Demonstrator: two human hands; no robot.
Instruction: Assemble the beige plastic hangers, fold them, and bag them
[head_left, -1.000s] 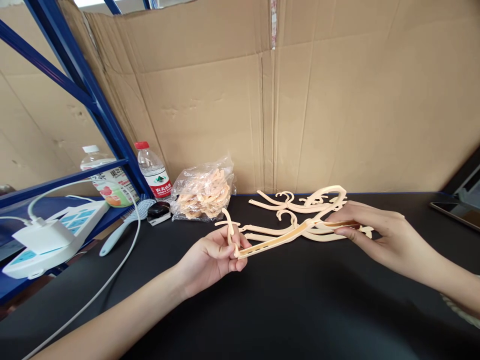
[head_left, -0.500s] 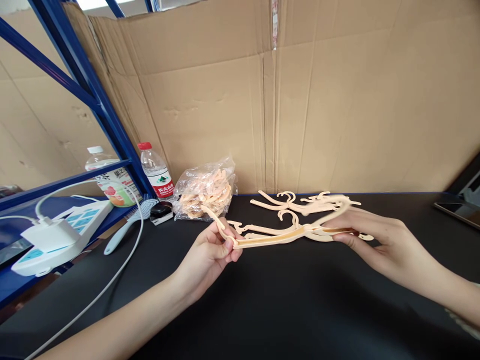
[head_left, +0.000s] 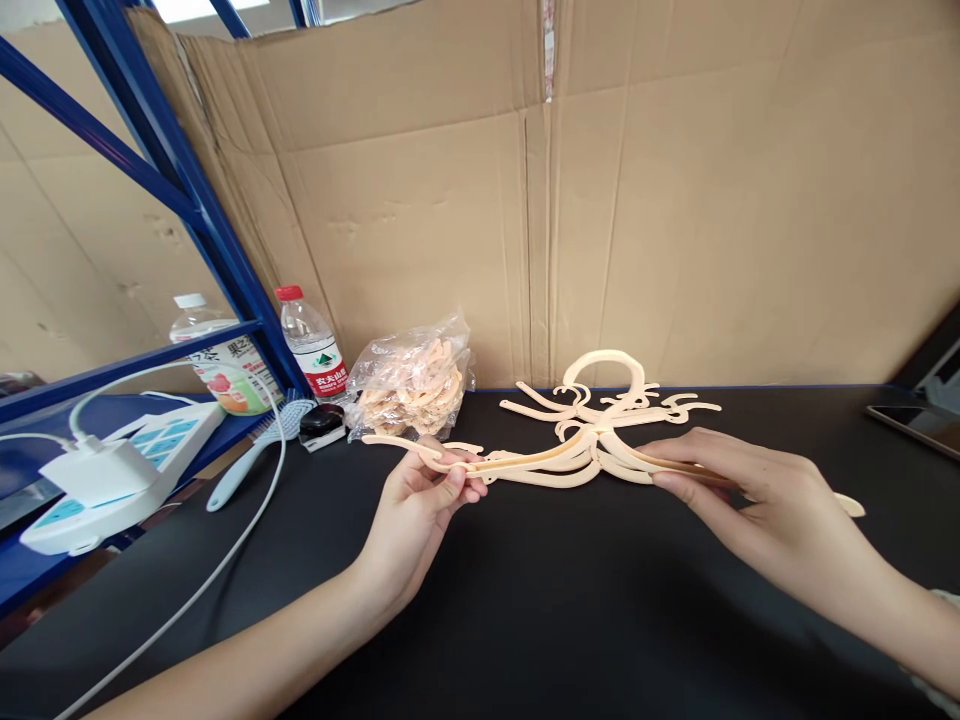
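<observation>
- Pale peach plastic folding hanger (head_left: 525, 464) stretches between both hands over the black tabletop (head_left: 570, 620), before similar peach plastic hangers (head_left: 637, 417).
- Left hand (head_left: 424, 495) pinches its jointed end; right hand (head_left: 780, 500) closes thumb and fingers around the opposite arm.
- Unfolding seems in hand; next likely calls for steadying both ends.
- Slim, grooved arms spread beneath a rounded hook; the left end section points outward.

Along the far edge of the worktop (head_left: 525, 620), left to right: bottle (head_left: 315, 350), bag (head_left: 409, 385), loose hangers (head_left: 660, 413); behind all, cardboard (head_left: 412, 200). Before bottle, toward the left edge: brush (head_left: 259, 450). Near the far right corner: phone (head_left: 919, 428). Between left hand (head_left: 420, 500) and right hand (head_left: 772, 500): held hanger (head_left: 540, 462).
</observation>
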